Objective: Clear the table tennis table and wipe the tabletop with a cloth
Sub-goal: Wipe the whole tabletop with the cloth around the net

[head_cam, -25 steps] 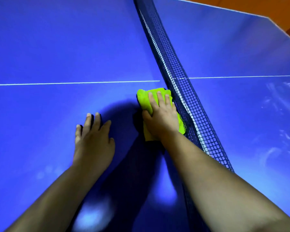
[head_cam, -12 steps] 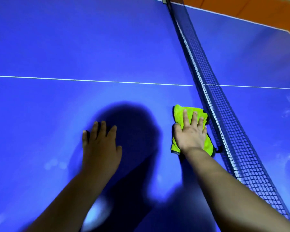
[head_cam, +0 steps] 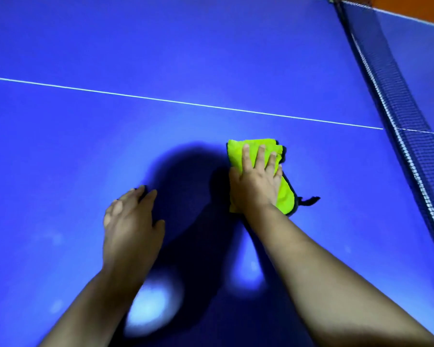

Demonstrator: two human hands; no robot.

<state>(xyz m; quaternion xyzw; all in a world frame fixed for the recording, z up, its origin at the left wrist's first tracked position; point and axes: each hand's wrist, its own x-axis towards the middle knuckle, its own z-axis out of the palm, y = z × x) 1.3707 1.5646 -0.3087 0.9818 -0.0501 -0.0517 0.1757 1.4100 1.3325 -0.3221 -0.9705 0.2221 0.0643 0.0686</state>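
A folded lime-green cloth (head_cam: 284, 194) with a dark edge and a small dark loop lies on the blue table tennis tabletop (head_cam: 160, 51). My right hand (head_cam: 257, 182) presses flat on the cloth with straight, spread fingers, just below the white centre line (head_cam: 185, 103). My left hand (head_cam: 132, 221) rests flat on the bare tabletop to the left of the cloth, holding nothing.
The dark net (head_cam: 406, 116) runs diagonally down the right side, a little way right of the cloth. An orange floor (head_cam: 411, 6) shows past the table's far edge at top right. Faint smears mark the surface at lower left.
My right hand has slid the cloth leftward, away from the net it lay against. My left hand stays flat on the table, and the view has shifted left.
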